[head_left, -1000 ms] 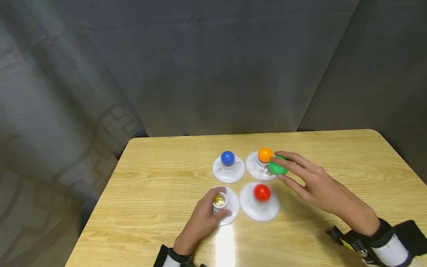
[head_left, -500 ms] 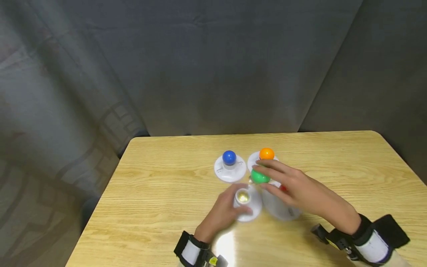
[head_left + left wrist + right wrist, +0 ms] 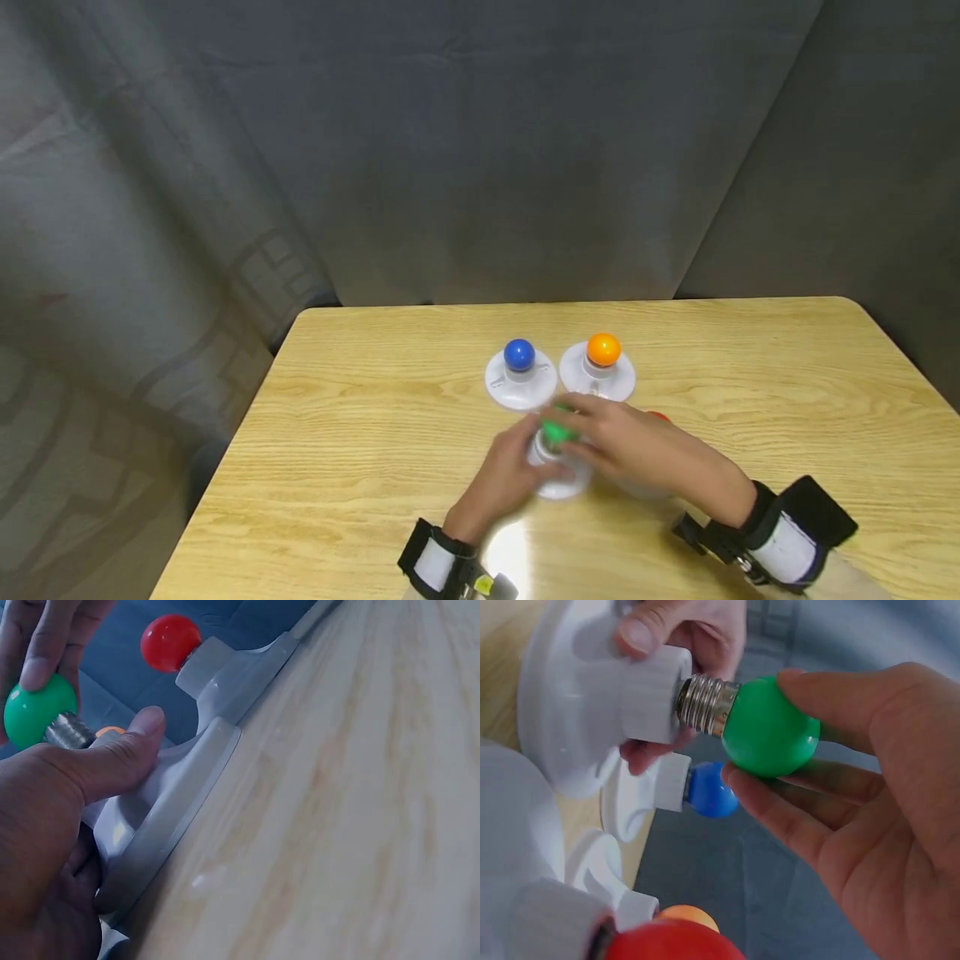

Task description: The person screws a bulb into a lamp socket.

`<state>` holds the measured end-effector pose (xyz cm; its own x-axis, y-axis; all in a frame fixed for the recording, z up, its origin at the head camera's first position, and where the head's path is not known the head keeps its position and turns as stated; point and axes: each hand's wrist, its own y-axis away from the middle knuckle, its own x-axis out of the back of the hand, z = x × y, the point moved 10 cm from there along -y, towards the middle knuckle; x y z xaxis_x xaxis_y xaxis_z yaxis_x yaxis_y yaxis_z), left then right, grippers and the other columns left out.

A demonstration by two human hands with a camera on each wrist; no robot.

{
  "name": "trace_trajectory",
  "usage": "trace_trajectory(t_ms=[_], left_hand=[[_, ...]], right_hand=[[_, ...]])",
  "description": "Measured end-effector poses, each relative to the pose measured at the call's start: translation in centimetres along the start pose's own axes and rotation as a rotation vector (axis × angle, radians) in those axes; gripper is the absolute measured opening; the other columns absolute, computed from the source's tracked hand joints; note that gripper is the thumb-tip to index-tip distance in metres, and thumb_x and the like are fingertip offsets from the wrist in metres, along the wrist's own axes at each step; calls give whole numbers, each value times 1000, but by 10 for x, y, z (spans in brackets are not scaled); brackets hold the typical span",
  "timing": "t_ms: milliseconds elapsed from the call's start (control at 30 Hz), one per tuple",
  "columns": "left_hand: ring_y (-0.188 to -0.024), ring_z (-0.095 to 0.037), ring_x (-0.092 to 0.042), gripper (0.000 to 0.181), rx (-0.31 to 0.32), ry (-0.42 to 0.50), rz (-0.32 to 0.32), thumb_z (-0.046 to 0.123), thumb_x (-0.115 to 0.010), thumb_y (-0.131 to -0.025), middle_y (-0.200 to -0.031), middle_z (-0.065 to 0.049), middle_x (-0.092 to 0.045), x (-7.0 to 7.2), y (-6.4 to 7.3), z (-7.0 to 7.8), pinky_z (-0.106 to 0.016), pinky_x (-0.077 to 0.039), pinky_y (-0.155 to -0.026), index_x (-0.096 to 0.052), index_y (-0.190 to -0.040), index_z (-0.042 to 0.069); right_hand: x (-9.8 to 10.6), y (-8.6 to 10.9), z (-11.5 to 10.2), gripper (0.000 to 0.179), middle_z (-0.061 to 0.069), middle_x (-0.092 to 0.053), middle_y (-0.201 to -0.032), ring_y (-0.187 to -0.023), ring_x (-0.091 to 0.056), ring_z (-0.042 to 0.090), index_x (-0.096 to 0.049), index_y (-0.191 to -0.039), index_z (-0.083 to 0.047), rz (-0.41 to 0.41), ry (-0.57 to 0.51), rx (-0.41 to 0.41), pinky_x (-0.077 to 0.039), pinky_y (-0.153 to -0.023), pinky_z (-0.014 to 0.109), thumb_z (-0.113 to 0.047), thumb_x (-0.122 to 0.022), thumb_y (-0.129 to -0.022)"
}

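My right hand [image 3: 626, 442] pinches a green light bulb [image 3: 771, 727] between thumb and fingertips. The bulb's metal screw base [image 3: 705, 705] points into the mouth of a white lamp socket [image 3: 651, 694], with most of its thread still showing. My left hand [image 3: 510, 471] grips that socket around its neck, thumb on one side and fingers on the other; its wide round base is close to the tabletop in the left wrist view. A red bulb [image 3: 171, 643] stands in another white socket beside it, mostly hidden behind my right hand in the head view.
Farther back on the wooden table [image 3: 360, 417] stand two more white sockets, one with a blue bulb [image 3: 519, 355] and one with an orange bulb [image 3: 603, 349]. A grey curtain [image 3: 480, 167] hangs behind the table's far edge.
My left hand has shifted the bare socket to the right, against the red bulb's socket, which also moved right. My right hand has carried the green bulb left and down onto the bare socket.
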<state>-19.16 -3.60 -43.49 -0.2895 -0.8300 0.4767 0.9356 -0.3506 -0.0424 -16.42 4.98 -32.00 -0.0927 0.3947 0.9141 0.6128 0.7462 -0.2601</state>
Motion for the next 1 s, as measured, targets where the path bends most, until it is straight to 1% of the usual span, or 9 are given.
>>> trace_trajectory(t_ms=[133, 267, 400, 500, 567, 667, 767, 900, 1000], left_hand=[[-108, -9, -61, 62, 15, 35, 12, 38, -79, -76, -123, 12, -64, 0, 0, -2, -29, -51, -90, -51, -131, 42], [-105, -6, -61, 56, 22, 49, 19, 36, -80, -74, -119, 15, -65, 0, -1, -3, -28, -51, -89, -56, -125, 42], [-105, -6, -61, 57, 21, 39, 31, 37, -80, -74, -119, 16, -65, 0, 0, -4, -28, -50, -90, -56, -125, 43], [-107, -7, -61, 56, 6, 33, 39, 37, -80, -74, -120, 15, -65, 1, 1, -2, -29, -50, -91, -57, -125, 41], [-110, -8, -61, 56, -9, 30, 39, 36, -80, -75, -122, 15, -64, 2, 1, 0, -30, -50, -93, -56, -126, 40], [-117, -10, -59, 59, -23, 27, 30, 30, -78, -77, -129, 14, -62, 1, 1, 3, -32, -49, -98, -54, -130, 40], [-118, -11, -59, 61, -29, 27, 23, 22, -77, -78, -131, 11, -61, 0, 2, 4, -31, -50, -97, -53, -132, 39], [-117, -10, -59, 61, -53, 22, 20, 16, -75, -79, -130, 10, -62, -1, 1, 5, -29, -49, -98, -54, -132, 35], [-117, -9, -59, 57, -63, 23, 18, 17, -75, -79, -130, 11, -62, -1, 1, 6, -29, -49, -98, -55, -131, 33]], right_hand=[[-7, -2, -1, 37, 3, -63, -121, -95, -66, 13, -63, -126, -14, -13, 30, 11, -57, -78, 25, -16, -68, -89], [-9, -3, -3, 37, 0, -63, -113, -90, -64, 9, -64, -122, -15, 2, 56, 21, -56, -74, 23, -15, -72, -85], [-8, -5, -7, 37, 2, -64, -110, -87, -64, 10, -65, -120, -12, 20, 77, 35, -56, -73, 23, -15, -73, -84], [-9, -6, -9, 37, 3, -64, -107, -83, -61, 8, -65, -120, -10, 19, 100, 37, -55, -70, 21, -16, -73, -84], [-8, -6, -10, 35, 1, -63, -102, -79, -58, 7, -66, -117, -10, 18, 119, 35, -53, -67, 19, -17, -73, -84], [-8, -8, -11, 28, -1, -60, -93, -72, -51, 5, -66, -111, -12, 15, 146, 15, -48, -62, 17, -21, -73, -85], [-9, -10, -10, 22, -1, -59, -87, -67, -47, 4, -66, -103, -13, 3, 149, -24, -44, -58, 16, -24, -72, -85], [-9, -11, -7, 22, -1, -57, -83, -63, -43, 4, -66, -99, -10, -18, 148, -78, -40, -55, 15, -26, -71, -86], [-9, -12, -4, 22, -2, -53, -79, -61, -40, 4, -65, -94, -9, -16, 168, -118, -37, -53, 15, -29, -69, -87]])
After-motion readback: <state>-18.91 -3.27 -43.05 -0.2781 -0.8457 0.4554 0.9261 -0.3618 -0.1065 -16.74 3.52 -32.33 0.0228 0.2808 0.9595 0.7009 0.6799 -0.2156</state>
